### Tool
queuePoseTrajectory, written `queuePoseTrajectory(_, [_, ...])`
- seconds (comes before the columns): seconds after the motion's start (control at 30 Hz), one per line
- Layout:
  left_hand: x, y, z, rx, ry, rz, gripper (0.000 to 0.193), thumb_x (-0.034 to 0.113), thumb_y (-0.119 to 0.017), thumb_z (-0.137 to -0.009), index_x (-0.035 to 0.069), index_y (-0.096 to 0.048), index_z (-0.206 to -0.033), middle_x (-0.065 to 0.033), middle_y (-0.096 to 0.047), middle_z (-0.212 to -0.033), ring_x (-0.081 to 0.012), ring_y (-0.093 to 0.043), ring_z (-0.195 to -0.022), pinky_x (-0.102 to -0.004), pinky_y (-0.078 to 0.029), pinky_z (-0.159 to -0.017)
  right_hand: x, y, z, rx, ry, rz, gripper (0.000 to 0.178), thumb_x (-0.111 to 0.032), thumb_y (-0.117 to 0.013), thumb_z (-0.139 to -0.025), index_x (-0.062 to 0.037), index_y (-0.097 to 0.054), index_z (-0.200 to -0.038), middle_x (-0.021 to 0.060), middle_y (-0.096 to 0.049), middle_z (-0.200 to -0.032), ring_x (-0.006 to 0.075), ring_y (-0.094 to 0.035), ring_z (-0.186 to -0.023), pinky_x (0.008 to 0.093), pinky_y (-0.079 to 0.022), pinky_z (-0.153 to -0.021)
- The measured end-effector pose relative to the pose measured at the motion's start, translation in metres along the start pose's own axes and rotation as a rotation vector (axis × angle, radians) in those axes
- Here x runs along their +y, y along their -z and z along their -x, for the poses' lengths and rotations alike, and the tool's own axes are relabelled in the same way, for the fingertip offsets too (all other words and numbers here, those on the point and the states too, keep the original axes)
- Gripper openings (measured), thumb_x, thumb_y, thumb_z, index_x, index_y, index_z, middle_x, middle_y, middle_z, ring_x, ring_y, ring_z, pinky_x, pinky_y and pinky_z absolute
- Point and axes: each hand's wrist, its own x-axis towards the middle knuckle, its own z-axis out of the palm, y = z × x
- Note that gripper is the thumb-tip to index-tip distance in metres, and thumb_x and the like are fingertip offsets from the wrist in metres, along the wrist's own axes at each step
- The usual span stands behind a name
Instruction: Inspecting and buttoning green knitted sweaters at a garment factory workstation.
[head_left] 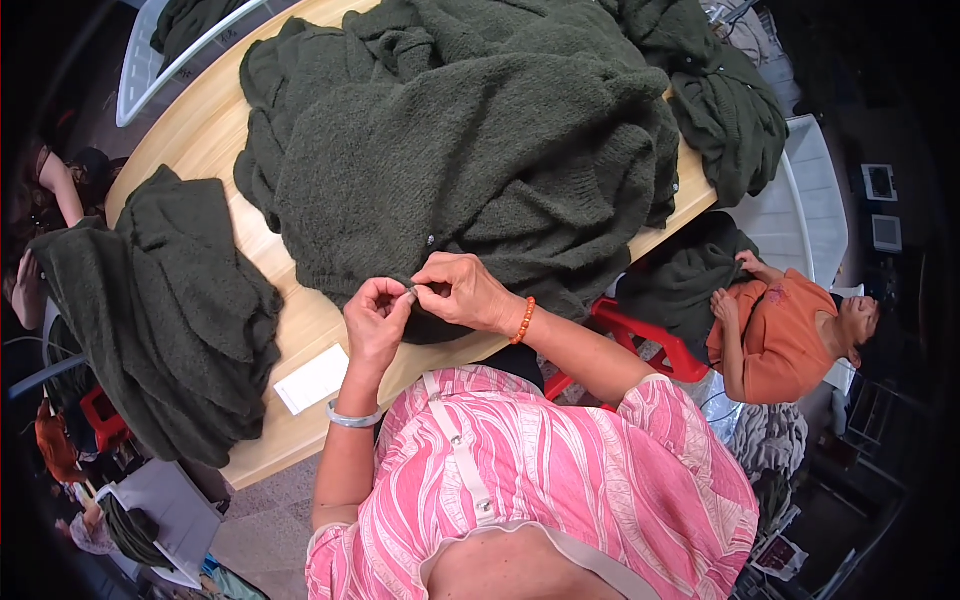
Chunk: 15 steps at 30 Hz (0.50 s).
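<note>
A large dark green knit garment point(380, 170) lies heaped over the wooden table in front of me. At its near edge, my left hand point(376, 325) and my right hand point(465, 290) meet, both closed in a pinch. Between the fingertips is the garment's edge with something small and pale on it, perhaps a button, too small to be sure. The fingers partly cover that spot. A small shiny button point(431, 240) shows on the knit just beyond my right hand. An orange bead bracelet is on my right wrist, a pale bangle on my left.
On the wooden table point(310, 325) lie a white card point(312, 380) and another dark green knit pile point(180, 310) overhanging the left edge. More knits point(735, 125) hang off the right. A person in orange point(785, 335) handles dark cloth near a red stool point(655, 340). White bins point(815, 190) stand around.
</note>
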Motion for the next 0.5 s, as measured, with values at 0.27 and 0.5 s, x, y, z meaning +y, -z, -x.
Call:
queuePoseTrajectory(0.27, [0.001, -0.002, 0.000, 0.053, -0.157, -0.321, 0.009, -0.001, -0.066, -0.083, 0.003, -0.058, -0.087, 0.0041, -0.056, -0.077, -0.0022, -0.049, -0.066, -0.0177, -0.042, -0.060, 0.003, -0.004, 0.000, 0.009, 0.112, 0.082, 0.012, -0.004, -0.066, -0.076, 0.0020, -0.066, -0.086, 0.0124, -0.062, -0.072, 0.0247, -0.061, -0.063, 0.0323, -0.048, -0.055])
queuePoseTrajectory(0.5, [-0.012, 0.001, 0.002, 0.000, -0.198, -0.218, 0.011, 0.001, -0.068, -0.079, 0.002, -0.057, -0.081, -0.0012, -0.054, -0.074, -0.0073, -0.050, -0.064, -0.0219, -0.043, -0.058, -0.002, 0.000, 0.002, -0.064, -0.216, -0.102, 0.015, -0.009, -0.063, -0.078, 0.0035, -0.068, -0.085, 0.0112, -0.067, -0.072, 0.0164, -0.063, -0.061, 0.0296, -0.050, -0.056])
